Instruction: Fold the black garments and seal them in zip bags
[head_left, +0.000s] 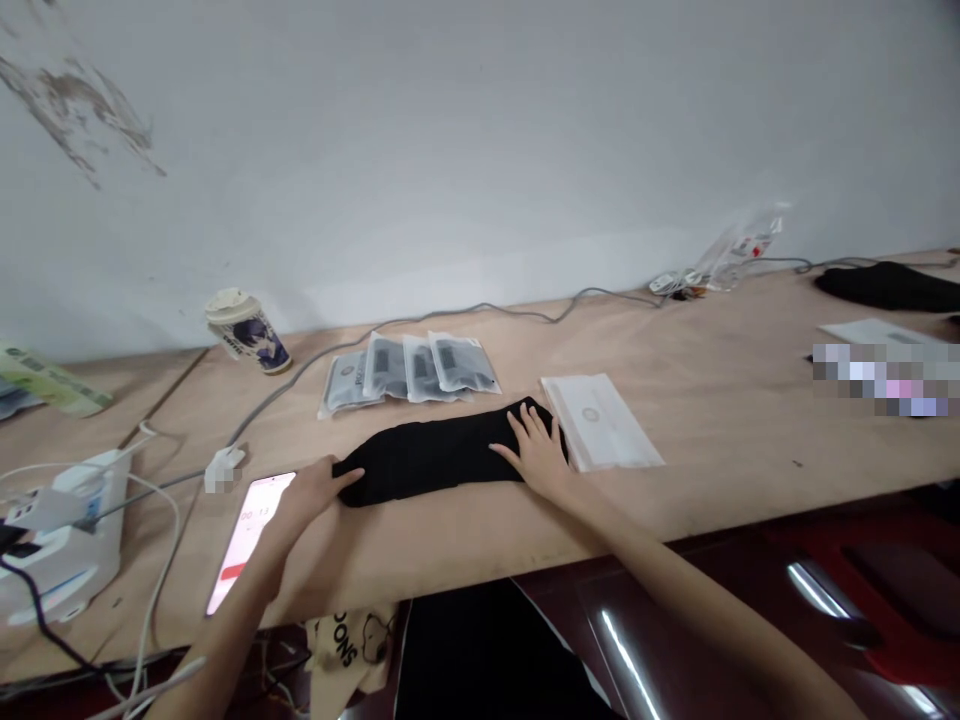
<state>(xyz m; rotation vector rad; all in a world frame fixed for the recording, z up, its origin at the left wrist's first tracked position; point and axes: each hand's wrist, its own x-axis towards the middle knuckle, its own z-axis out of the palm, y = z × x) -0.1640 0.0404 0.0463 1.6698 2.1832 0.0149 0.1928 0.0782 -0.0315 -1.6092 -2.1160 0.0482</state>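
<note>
A long black piece of folded cloth [442, 455] lies flat across the wooden table in front of me; its exact kind does not show. At its left end my left hand [319, 490] grips the edge, thumb on top and the other fingers out of sight. My right hand [538, 450] rests flat on the right end with its fingers spread. Just right of the cloth, a white frosted packet [607, 425] with a round logo lies close to its edge. Behind the cloth sit several frosted bags [386, 368] with dark contents, overlapping in a row.
A lit phone [251, 525] lies beside my left forearm. Further left are a white power strip [90, 520] and cables. A paper coffee cup [247, 330] stands near the wall, with a grey cable [480, 308] running behind the bags. Another black cloth [896, 287] lies far right.
</note>
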